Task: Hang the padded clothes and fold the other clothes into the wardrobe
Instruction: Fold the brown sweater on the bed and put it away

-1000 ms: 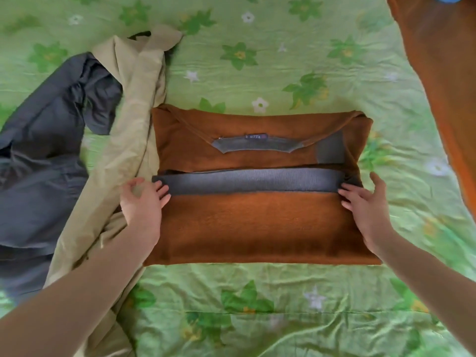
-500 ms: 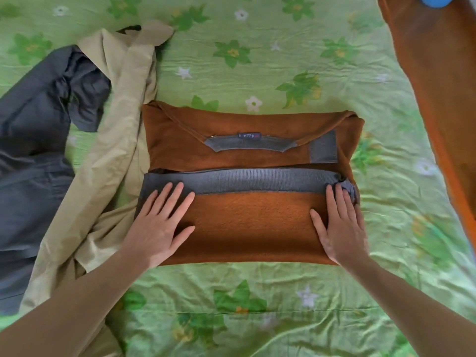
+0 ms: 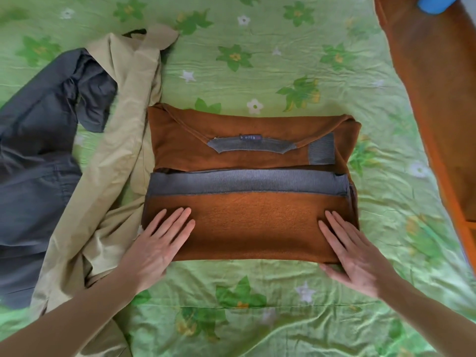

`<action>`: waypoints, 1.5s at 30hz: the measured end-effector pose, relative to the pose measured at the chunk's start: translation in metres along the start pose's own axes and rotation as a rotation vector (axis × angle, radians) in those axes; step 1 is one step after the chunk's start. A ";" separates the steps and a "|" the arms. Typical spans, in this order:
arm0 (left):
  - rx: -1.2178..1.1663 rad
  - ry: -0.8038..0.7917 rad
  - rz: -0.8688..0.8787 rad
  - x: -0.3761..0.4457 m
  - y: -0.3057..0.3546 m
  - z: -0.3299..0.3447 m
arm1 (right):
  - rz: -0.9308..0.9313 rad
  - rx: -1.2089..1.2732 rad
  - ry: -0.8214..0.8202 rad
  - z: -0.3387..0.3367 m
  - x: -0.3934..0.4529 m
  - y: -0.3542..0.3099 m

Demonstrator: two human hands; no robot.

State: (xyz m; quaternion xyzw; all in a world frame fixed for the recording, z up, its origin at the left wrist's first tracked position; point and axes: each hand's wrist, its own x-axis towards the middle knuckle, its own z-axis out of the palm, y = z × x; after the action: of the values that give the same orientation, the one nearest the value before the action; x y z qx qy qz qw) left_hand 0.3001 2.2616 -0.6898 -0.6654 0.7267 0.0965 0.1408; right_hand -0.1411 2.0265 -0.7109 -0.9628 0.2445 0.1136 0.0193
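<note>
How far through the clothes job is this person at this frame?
Done: the brown sweater is folded on the bed sheet. In hand: left hand and right hand lie flat on it. Left: beige garment and grey garment lie loose; no wardrobe visible.

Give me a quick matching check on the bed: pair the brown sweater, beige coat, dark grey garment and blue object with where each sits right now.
Things:
1. brown sweater
2. beige coat
3. dark grey garment
4. blue object

Places or states:
A. top right corner, cut off by the frame
B. far left, crumpled
C. centre, folded, both hands flat on it
D. draped between the grey garment and the sweater

Pairs: 1-C, 2-D, 3-B, 4-A. The left hand and right hand rest on the sweater's near edge.
</note>
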 end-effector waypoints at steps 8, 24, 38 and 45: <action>-0.102 -0.070 -0.125 -0.007 0.012 -0.020 | 0.086 0.032 -0.034 -0.024 0.004 -0.006; -0.635 -0.632 -0.024 -0.035 -0.021 -0.115 | 0.070 0.441 -0.389 -0.111 -0.083 0.017; -1.551 0.199 -0.705 0.005 -0.081 -0.118 | 0.887 1.253 0.198 -0.125 0.009 0.059; -1.069 0.565 -0.797 0.067 -0.069 -0.094 | 0.958 0.995 0.377 -0.115 0.080 0.049</action>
State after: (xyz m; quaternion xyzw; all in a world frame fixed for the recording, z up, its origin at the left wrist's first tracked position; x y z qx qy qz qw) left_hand 0.3568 2.1609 -0.6199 -0.8572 0.2908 0.2042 -0.3727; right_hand -0.0717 1.9353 -0.6166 -0.6299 0.6623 -0.1836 0.3617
